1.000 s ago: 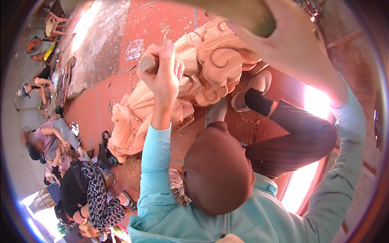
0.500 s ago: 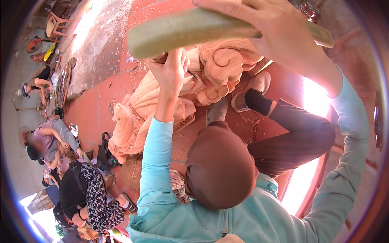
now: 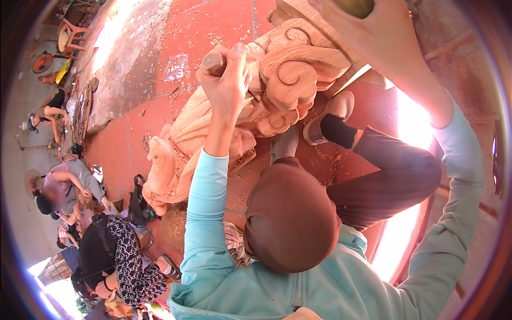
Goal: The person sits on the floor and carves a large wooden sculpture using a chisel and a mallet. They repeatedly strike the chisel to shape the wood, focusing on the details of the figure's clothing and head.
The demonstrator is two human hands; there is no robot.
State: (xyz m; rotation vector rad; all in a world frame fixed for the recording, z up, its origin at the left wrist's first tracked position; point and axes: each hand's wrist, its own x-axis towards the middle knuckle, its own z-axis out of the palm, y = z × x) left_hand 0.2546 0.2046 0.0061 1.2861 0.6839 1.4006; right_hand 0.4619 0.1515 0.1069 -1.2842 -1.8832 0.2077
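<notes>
My left hand (image 3: 224,88) is closed around the round wooden handle of a chisel (image 3: 214,63), whose end sticks up above the thumb. Its thin metal shank slants down to the pale wood carving (image 3: 290,80), which has cloud-like scrolls and flowing folds. Up at the top right, my right hand (image 3: 376,40) is wrapped round a greenish wooden mallet (image 3: 356,5). Most of the mallet lies beyond the upper edge, apart from the chisel. Where the chisel's tip meets the wood is partly hidden.
Wood chips lie scattered over the red tiled floor (image 3: 120,149). My bent leg (image 3: 394,181) is beside the carving. To the left are a black bag (image 3: 140,205), a person in a patterned sleeve (image 3: 128,256), other seated people, a fan (image 3: 42,63) and a chair (image 3: 74,37).
My right hand has lifted the mallet up and away from the chisel handle, uncovering the handle and the carving's top. The left hand stays nearly in place.
</notes>
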